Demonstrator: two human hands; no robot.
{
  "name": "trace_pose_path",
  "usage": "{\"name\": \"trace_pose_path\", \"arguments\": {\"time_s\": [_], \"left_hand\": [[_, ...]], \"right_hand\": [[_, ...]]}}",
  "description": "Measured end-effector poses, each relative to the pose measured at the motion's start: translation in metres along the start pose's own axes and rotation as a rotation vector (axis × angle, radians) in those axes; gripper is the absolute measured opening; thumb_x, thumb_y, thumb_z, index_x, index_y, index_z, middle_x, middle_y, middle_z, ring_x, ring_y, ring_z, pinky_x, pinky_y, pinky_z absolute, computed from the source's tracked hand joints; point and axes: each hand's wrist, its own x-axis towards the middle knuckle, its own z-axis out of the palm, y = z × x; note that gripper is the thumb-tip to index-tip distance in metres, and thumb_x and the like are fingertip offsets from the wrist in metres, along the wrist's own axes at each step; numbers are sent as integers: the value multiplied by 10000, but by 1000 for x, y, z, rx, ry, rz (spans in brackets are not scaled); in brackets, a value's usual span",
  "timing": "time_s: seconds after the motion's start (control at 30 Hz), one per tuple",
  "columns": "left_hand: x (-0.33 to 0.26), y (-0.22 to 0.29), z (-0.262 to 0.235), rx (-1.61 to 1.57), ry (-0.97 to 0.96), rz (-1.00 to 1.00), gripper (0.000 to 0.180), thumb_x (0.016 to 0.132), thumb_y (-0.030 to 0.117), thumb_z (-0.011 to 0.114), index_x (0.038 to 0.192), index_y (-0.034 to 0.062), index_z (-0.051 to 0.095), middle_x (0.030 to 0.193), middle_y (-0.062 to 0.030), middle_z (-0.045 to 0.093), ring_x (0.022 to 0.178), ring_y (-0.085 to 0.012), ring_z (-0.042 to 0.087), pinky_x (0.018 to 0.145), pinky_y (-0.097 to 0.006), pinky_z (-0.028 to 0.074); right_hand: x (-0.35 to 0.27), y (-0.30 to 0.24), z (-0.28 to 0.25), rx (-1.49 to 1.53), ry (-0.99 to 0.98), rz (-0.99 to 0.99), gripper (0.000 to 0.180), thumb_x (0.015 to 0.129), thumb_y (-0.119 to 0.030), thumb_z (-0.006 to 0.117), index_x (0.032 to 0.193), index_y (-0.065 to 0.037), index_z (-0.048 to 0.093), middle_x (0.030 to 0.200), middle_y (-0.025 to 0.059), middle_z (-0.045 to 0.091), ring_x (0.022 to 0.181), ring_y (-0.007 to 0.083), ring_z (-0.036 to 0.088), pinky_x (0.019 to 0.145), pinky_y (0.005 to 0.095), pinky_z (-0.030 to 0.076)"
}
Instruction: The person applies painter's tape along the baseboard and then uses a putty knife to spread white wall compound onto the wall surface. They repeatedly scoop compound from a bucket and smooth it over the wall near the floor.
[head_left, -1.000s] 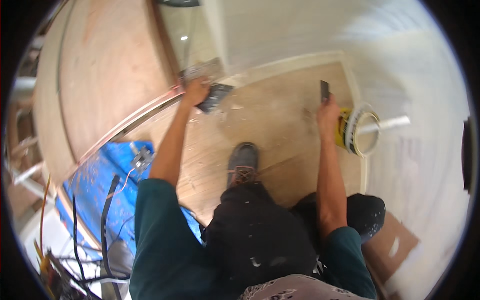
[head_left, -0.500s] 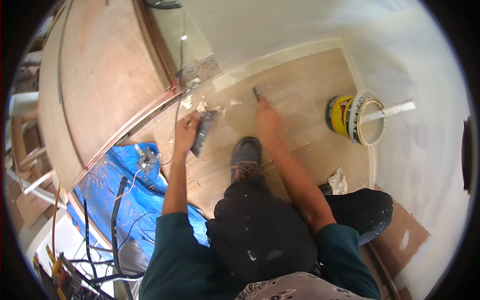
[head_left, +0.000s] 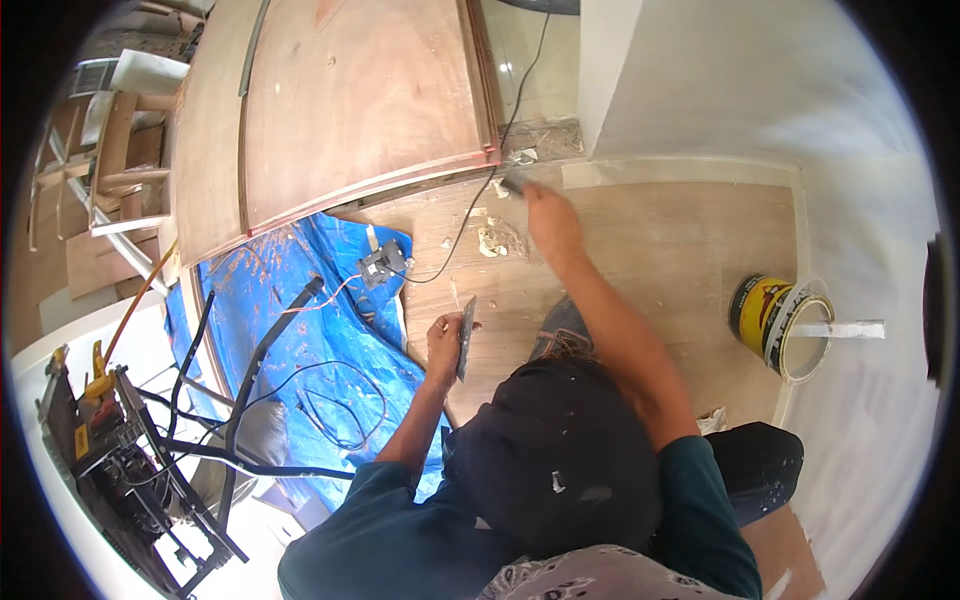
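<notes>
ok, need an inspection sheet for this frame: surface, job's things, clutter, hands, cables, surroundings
Surface: wood-look floor, pale filler blobs near the door threshold.
Job's things: small putty knife at the corner by the white wall; broad scraper blade; open yellow tub with a white stick across its rim.
Clutter: blue tarp, small grey box on it, white scrap by the knee.
Hands: left hand grips the scraper blade, held upright; right hand reaches out, gripping the putty knife.
Cables: thin black cord across the floor; black hoses and wire loops on the tarp.
Surroundings: wooden door panel, white wall, machine frame at the person's left.
</notes>
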Motion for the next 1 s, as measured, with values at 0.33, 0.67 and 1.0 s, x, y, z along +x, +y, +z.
{"name": "trace_pose_path", "arguments": {"time_s": [0.33, 0.67, 1.0], "left_hand": [[-13, -48, -18, -80, 30, -108, 332, 1072, 336, 504, 1138, 35, 629, 673, -8, 565, 460, -54, 421, 409, -219, 322], [28, 32, 13, -412, -157, 80, 494, 1049, 528, 500, 1244, 94, 631, 669, 56, 468, 441, -58, 359, 371, -213, 260], [42, 128, 151, -294, -356, 225, 418, 1047, 446, 525, 1256, 89, 582, 742, -1, 544, 410, -73, 386, 348, -215, 272]], "right_hand": [[-55, 96, -98, -448, 523, 2, 342, 1049, -237, 430, 1197, -54, 679, 855, 242, 698, 810, 423, 681, 752, 544, 532], [-91, 32, 8, -94, 25, -329, 270, 911, -124, 552, 1116, -118, 728, 947, 186, 716, 924, 348, 696, 872, 472, 538], [-35, 15, -181, -211, 171, -1066, 51, 683, -194, 766, 722, -163, 771, 1498, 164, 501, 1431, 486, 338, 1092, 559, 405]]}}
